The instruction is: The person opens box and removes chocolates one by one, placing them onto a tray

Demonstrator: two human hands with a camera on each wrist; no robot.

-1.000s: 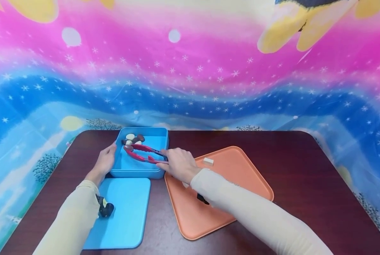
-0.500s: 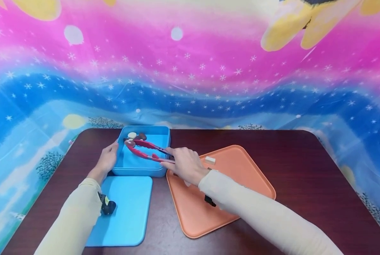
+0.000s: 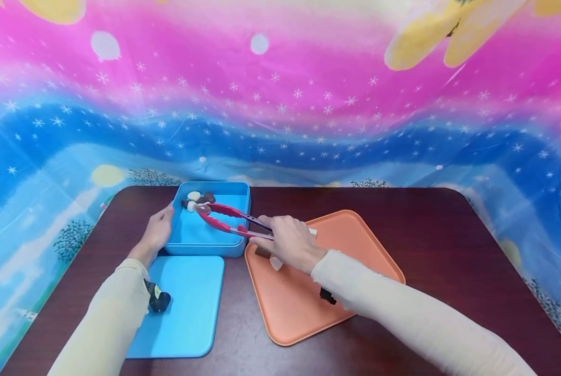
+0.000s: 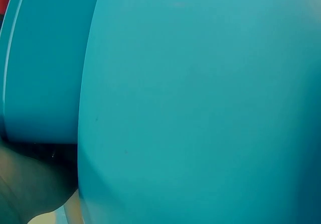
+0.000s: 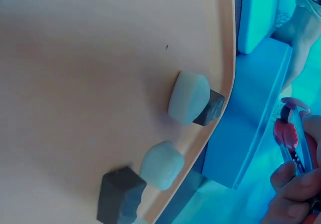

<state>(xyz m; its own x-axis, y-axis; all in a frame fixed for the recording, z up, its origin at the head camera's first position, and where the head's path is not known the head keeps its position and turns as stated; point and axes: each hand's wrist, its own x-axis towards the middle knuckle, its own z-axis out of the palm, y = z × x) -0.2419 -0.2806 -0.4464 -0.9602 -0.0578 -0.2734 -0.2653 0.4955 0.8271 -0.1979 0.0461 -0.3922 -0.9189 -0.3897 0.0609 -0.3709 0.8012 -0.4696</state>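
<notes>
My right hand [image 3: 292,241] grips a pair of red-and-metal tongs [image 3: 226,215]. Their tips meet over the blue box [image 3: 205,250], right at a small pile of pebble-like white and dark brown pieces [image 3: 193,196]; I cannot tell whether the tips hold one. Along the box's left wall lies my left hand [image 3: 158,230], fingers extended and touching near the rim. In the left wrist view, part of that hand [image 4: 30,184] shows low at the left, by the box wall [image 4: 45,63]. The right wrist view shows the tongs [image 5: 288,133] in curled fingers.
An orange tray [image 3: 294,313] sits turned at an angle right of the box, under my right forearm. On it lie white pieces [image 5: 189,98] and dark brown blocks [image 5: 120,196]. A blue lid [image 3: 191,313] lies in front of the box. A patterned cloth [image 3: 280,104] hangs behind the table.
My right hand has moved to the right, drawing the tongs' tips rightward across the box, and uncovers more of the pile and the tray's pieces. The left hand stays at the box.
</notes>
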